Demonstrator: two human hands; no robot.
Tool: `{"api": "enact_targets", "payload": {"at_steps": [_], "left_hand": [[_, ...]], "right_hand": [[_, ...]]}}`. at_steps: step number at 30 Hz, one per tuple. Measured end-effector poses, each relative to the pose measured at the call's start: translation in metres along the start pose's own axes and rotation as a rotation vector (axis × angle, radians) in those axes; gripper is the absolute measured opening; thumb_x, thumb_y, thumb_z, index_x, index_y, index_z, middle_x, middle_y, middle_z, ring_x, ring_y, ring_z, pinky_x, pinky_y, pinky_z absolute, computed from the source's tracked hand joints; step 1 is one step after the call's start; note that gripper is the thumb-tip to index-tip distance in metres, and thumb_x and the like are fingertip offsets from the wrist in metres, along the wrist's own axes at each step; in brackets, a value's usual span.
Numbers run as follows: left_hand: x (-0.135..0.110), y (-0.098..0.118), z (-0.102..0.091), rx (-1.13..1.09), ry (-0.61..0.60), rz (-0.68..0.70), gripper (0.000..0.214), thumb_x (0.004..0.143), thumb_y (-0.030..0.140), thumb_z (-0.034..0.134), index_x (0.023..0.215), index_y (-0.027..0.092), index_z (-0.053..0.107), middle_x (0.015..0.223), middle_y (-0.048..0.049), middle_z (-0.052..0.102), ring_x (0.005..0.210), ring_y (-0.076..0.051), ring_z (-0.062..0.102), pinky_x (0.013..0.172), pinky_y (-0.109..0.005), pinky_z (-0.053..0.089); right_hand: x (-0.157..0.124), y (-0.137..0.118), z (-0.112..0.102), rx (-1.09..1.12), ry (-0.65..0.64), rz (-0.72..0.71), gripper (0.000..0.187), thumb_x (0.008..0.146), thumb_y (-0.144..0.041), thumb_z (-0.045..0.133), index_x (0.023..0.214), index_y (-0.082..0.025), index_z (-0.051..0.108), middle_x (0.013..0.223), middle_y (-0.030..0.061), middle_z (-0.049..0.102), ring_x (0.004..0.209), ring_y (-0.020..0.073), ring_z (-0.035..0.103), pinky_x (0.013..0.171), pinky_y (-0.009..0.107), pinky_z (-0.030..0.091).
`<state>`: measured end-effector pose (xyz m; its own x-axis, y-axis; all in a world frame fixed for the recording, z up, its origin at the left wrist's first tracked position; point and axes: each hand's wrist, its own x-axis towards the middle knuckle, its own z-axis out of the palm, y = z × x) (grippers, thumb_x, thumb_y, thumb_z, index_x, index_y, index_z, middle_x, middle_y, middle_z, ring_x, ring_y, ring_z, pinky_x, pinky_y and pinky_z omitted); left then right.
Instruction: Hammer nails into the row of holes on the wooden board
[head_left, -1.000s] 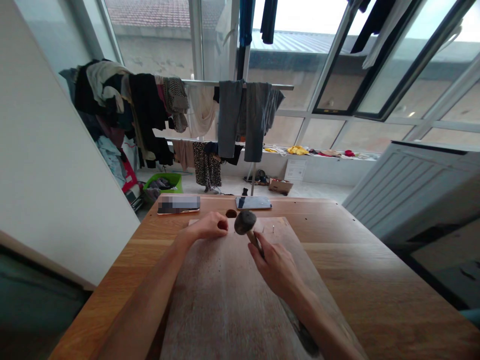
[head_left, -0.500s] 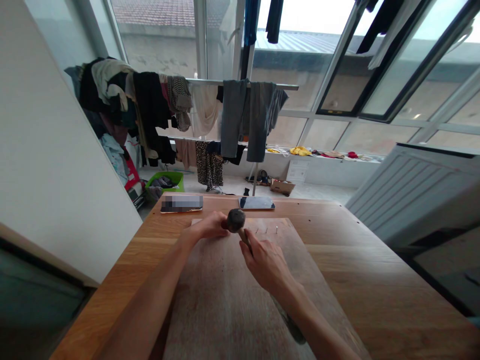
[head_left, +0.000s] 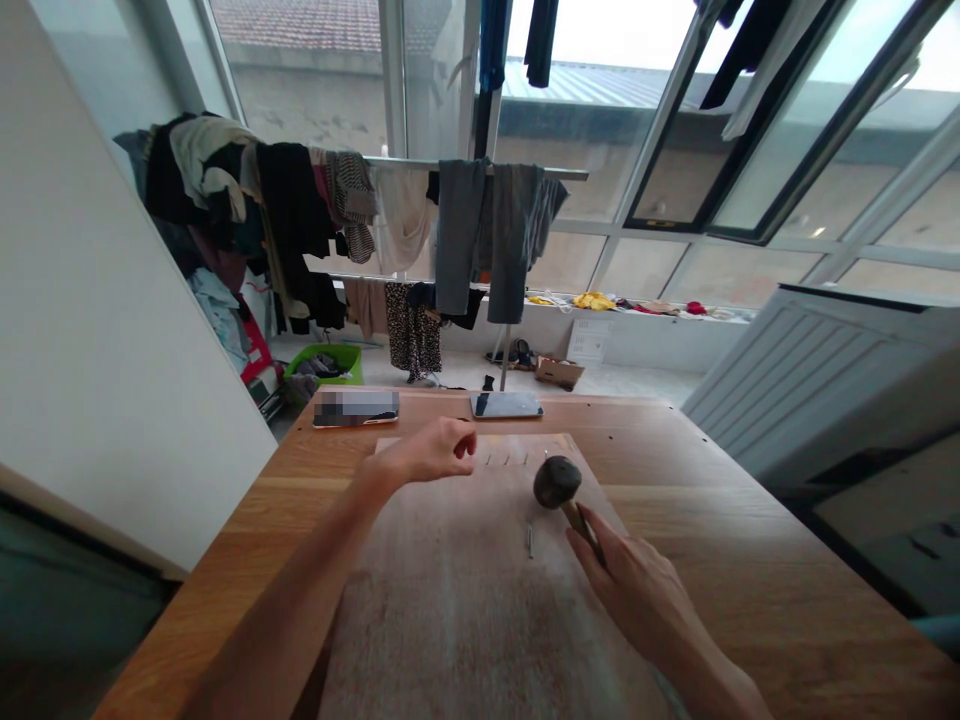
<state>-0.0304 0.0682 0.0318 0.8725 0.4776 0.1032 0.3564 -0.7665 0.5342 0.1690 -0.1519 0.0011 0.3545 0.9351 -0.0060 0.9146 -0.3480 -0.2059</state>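
Observation:
Fingers curled, my left hand rests over the far left part of a wooden board. Whatever is between those fingers, if anything, is hidden. My right hand grips the wooden handle of a mallet, whose dark, blunt head hovers over the board's right side. Several thin nails stand in a row near the board's far edge, between my left hand and the mallet head. One loose nail lies on the board, left of the mallet handle.
Under the board is a wooden table. Two phones, one at left and one in the middle, lie along its far edge. Beyond stand a drying rack with clothes, a green basin and a cardboard box.
My right hand has swung the mallet to the right, away from my left hand. The row of nails and the loose nail show more fully. My left hand has turned slightly, fingers still curled.

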Motion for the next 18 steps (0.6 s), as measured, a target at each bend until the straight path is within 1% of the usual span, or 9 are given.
{"api": "enact_targets", "payload": {"at_steps": [2, 3, 5, 7, 10, 13, 15, 18], "left_hand": [[0.002, 0.027, 0.012, 0.131, -0.027, 0.133, 0.014, 0.074, 0.010, 0.063, 0.087, 0.015, 0.064, 0.081, -0.0028, 0.066, 0.072, -0.016, 0.062, 0.060, -0.024, 0.043], [0.003, 0.039, 0.020, 0.237, -0.022, 0.197, 0.014, 0.076, 0.008, 0.061, 0.087, 0.015, 0.064, 0.085, -0.0051, 0.068, 0.076, -0.018, 0.064, 0.062, -0.026, 0.045], [0.004, 0.059, 0.040, 0.438, -0.032, 0.265, 0.014, 0.078, 0.003, 0.058, 0.082, 0.014, 0.065, 0.081, -0.0076, 0.069, 0.074, -0.020, 0.066, 0.063, -0.029, 0.047], [0.004, 0.071, 0.060, 0.543, -0.022, 0.391, 0.014, 0.080, 0.003, 0.059, 0.081, 0.015, 0.066, 0.078, -0.0079, 0.068, 0.073, -0.021, 0.066, 0.063, -0.031, 0.048], [0.000, 0.075, 0.081, 0.630, 0.031, 0.593, 0.011, 0.084, 0.006, 0.061, 0.079, 0.015, 0.066, 0.078, -0.0091, 0.069, 0.075, -0.021, 0.066, 0.064, -0.032, 0.049], [-0.006, 0.071, 0.092, 0.699, 0.062, 0.727, 0.014, 0.086, 0.009, 0.059, 0.075, 0.013, 0.066, 0.076, -0.0108, 0.069, 0.074, -0.021, 0.064, 0.062, -0.032, 0.048], [-0.008, 0.069, 0.094, 0.725, 0.061, 0.771, 0.015, 0.087, 0.011, 0.059, 0.073, 0.013, 0.065, 0.073, -0.0107, 0.068, 0.070, -0.021, 0.063, 0.059, -0.033, 0.046], [-0.010, 0.068, 0.093, 0.742, 0.071, 0.784, 0.017, 0.087, 0.012, 0.058, 0.070, 0.014, 0.062, 0.071, -0.0093, 0.066, 0.066, -0.021, 0.062, 0.057, -0.033, 0.043]], "right_hand": [[-0.005, 0.006, 0.004, -0.004, -0.032, 0.039, 0.044, 0.098, -0.039, 0.032, 0.130, -0.022, 0.057, 0.098, 0.0107, 0.077, 0.090, 0.0315, 0.072, 0.072, 0.038, 0.049], [-0.007, 0.007, 0.006, 0.004, -0.035, 0.049, 0.045, 0.099, -0.038, 0.031, 0.131, -0.022, 0.057, 0.101, 0.0112, 0.077, 0.093, 0.0313, 0.072, 0.074, 0.039, 0.050], [-0.008, 0.008, 0.010, 0.016, -0.013, 0.051, 0.045, 0.098, -0.036, 0.031, 0.133, -0.021, 0.056, 0.112, 0.0120, 0.074, 0.098, 0.0305, 0.071, 0.078, 0.039, 0.051], [-0.009, 0.007, 0.014, 0.015, 0.018, 0.045, 0.045, 0.098, -0.036, 0.033, 0.134, -0.019, 0.055, 0.117, 0.0128, 0.073, 0.101, 0.0303, 0.071, 0.081, 0.039, 0.052], [-0.009, 0.008, 0.017, 0.026, 0.040, 0.037, 0.046, 0.098, -0.036, 0.034, 0.135, -0.018, 0.054, 0.116, 0.0135, 0.073, 0.100, 0.0302, 0.071, 0.082, 0.040, 0.052], [-0.008, 0.010, 0.017, 0.064, 0.040, 0.022, 0.045, 0.098, -0.035, 0.032, 0.134, -0.020, 0.055, 0.118, 0.0126, 0.072, 0.101, 0.0297, 0.071, 0.081, 0.039, 0.052], [-0.007, 0.010, 0.016, 0.073, 0.029, 0.025, 0.045, 0.098, -0.035, 0.031, 0.133, -0.020, 0.056, 0.118, 0.0130, 0.072, 0.100, 0.0304, 0.071, 0.079, 0.040, 0.052], [-0.006, 0.010, 0.016, 0.074, 0.012, 0.034, 0.045, 0.099, -0.035, 0.031, 0.132, -0.019, 0.056, 0.113, 0.0139, 0.074, 0.097, 0.0309, 0.072, 0.077, 0.039, 0.052]]}}
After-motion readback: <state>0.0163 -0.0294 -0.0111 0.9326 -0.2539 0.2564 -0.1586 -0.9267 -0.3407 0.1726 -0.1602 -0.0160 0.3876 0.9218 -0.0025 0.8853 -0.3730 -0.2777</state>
